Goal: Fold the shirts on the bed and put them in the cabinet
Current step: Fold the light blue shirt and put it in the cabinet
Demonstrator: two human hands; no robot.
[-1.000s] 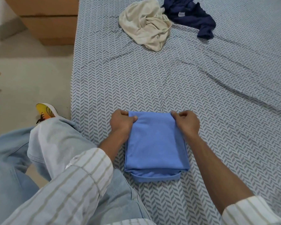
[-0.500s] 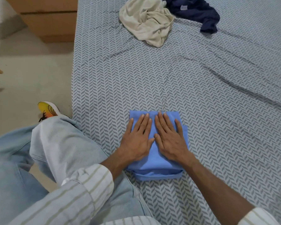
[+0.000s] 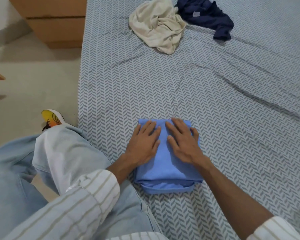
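Observation:
A light blue shirt (image 3: 164,172) lies folded into a small rectangle near the bed's front left edge. My left hand (image 3: 144,142) presses flat on its left half, fingers straight. On the right half my right hand (image 3: 184,141) lies flat too, fingers reaching the far edge. A crumpled cream shirt (image 3: 158,25) sits at the far side of the bed. Beside it, to the right, lies a crumpled navy shirt (image 3: 206,16).
The bed (image 3: 232,110) has a grey-and-white herringbone sheet. A wooden cabinet (image 3: 55,23) stands on the floor at the top left. My knee in light jeans (image 3: 62,153) rests at the bed's left edge, with a yellow-orange shoe (image 3: 50,118) behind it.
One second ago both hands pinched the far corners of the blue shirt. They let go and now lie flat on top of it, having slid slightly outward and forward since half a second ago.

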